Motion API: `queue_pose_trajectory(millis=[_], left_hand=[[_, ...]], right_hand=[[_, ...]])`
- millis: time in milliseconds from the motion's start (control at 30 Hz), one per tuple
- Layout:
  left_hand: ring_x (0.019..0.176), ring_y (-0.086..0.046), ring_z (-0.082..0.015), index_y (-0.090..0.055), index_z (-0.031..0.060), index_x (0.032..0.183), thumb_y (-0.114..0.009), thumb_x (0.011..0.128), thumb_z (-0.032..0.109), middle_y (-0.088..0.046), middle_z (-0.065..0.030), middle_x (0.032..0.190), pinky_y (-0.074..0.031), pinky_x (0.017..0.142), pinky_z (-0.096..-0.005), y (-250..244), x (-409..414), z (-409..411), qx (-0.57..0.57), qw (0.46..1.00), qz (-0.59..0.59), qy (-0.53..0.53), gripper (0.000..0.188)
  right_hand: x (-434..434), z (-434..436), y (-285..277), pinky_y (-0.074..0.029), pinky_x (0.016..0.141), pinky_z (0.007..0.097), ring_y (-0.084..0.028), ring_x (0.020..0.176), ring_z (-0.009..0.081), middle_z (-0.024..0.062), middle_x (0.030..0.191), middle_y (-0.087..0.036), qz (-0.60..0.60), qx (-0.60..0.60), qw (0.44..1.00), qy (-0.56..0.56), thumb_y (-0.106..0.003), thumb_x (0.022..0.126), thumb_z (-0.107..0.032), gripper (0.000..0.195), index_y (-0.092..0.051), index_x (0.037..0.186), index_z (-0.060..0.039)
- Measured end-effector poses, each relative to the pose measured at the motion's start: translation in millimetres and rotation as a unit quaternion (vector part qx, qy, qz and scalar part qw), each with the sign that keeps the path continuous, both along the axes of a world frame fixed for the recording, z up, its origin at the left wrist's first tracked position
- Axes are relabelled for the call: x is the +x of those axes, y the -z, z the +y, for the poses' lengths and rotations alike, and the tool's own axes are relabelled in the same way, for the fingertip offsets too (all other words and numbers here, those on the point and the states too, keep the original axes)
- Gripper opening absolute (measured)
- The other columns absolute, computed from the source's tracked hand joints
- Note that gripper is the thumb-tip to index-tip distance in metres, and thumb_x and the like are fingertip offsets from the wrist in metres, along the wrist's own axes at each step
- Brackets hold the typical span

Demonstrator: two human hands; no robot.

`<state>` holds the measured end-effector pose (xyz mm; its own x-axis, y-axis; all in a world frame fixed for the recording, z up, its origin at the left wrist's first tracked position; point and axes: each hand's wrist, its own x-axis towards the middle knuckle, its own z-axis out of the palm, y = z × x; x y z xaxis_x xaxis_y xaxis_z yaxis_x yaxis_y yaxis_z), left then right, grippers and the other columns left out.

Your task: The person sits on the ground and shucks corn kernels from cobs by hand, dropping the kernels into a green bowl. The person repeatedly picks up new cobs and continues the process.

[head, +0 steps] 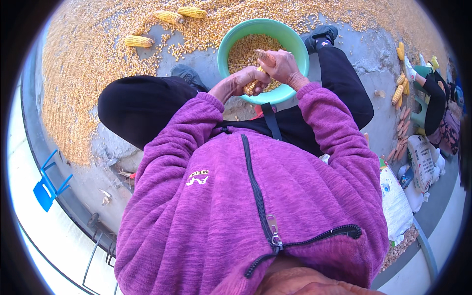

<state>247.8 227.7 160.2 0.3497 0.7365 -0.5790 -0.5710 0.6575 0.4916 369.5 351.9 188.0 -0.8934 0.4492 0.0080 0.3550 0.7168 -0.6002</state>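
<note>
My left hand (241, 80) is closed around a yellow corn cob (251, 87) whose lower end, still bearing kernels, sticks out below the fingers. My right hand (285, 67) grips a stripped reddish corncob (266, 58), its tip pointing up and left. The two hands meet, and fingers hide where one cob touches the other. Both are over a light green plastic basin (223, 55) that stands between my feet. Loose corn kernels (241, 49) cover the bottom of the basin.
Kernels (73, 92) lie spread across the concrete floor. Unshelled ears (139, 41) rest ahead to the left, others (398, 94) to the right beside stripped cobs (402, 134). Another person (438, 110) sits at far right near a printed sack (420, 158). A blue chair (48, 191) stands left.
</note>
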Motion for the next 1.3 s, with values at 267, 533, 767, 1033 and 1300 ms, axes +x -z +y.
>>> queue_pose_trajectory(millis=[267, 533, 767, 1033, 1300], left_hand=[[0.047, -0.055, -0.0129, -0.060, 0.0026, 0.086, -0.068, 0.074, 0.016, -0.057, -0.0044, 0.062, -0.043, 0.040, -0.0274, -0.6, 6.9, -5.6, -0.004, 0.976, 0.217, 0.007, 0.020], [0.071, -0.067, -0.0374, -0.060, -0.0035, 0.102, -0.067, 0.067, 0.020, -0.066, -0.0251, 0.080, -0.055, 0.069, -0.0458, 2.9, 15.0, -5.0, 0.176, 0.686, 0.686, 0.167, 0.043], [0.081, -0.068, -0.0313, -0.068, 0.0032, 0.101, -0.074, 0.068, 0.039, -0.068, -0.0183, 0.080, -0.054, 0.069, -0.0393, -7.9, -2.3, -2.5, 0.223, 0.643, 0.723, 0.122, 0.049], [0.056, -0.053, -0.0115, -0.067, 0.0058, 0.082, -0.080, 0.071, 0.023, -0.058, -0.0017, 0.065, -0.043, 0.053, -0.0288, 23.9, -22.6, 7.3, -0.020, 0.970, 0.241, 0.009, 0.024], [0.051, -0.048, -0.0095, -0.064, 0.0060, 0.079, -0.075, 0.073, 0.014, -0.051, 0.0005, 0.059, -0.038, 0.048, -0.0254, -11.8, -24.7, 2.6, 0.038, 0.993, 0.108, -0.012, 0.014]], right_hand=[[-18.7, -9.9, 14.5, -0.054, 0.076, 0.0456, -0.067, 0.081, 0.0354, 0.0173, 0.083, -0.069, -0.106, -0.049, 0.991, 0.062, -0.064, 0.080, -0.032, 0.022, -0.071, 0.089, -0.0134], [-35.0, 7.1, 37.2, -0.052, 0.081, 0.0438, -0.067, 0.093, 0.0368, 0.0261, 0.096, -0.068, -0.305, -0.157, 0.933, 0.106, -0.066, 0.077, -0.039, 0.049, -0.069, 0.099, 0.0044], [-25.1, 27.6, 59.5, -0.054, 0.066, 0.0349, -0.064, 0.078, 0.0221, 0.0145, 0.096, -0.067, -0.286, -0.384, 0.855, 0.200, -0.072, 0.074, -0.030, 0.046, -0.066, 0.104, 0.0049], [-15.1, 7.4, -12.4, -0.051, 0.079, 0.0373, -0.067, 0.082, 0.0270, 0.0183, 0.088, -0.068, -0.073, -0.219, 0.972, -0.030, -0.068, 0.081, -0.042, 0.044, -0.067, 0.105, -0.0058], [-15.9, -1.4, -4.7, -0.049, 0.073, 0.0409, -0.065, 0.074, 0.0310, 0.0102, 0.073, -0.067, 0.018, 0.081, 0.996, -0.017, -0.063, 0.084, -0.044, 0.034, -0.062, 0.077, -0.0111]])
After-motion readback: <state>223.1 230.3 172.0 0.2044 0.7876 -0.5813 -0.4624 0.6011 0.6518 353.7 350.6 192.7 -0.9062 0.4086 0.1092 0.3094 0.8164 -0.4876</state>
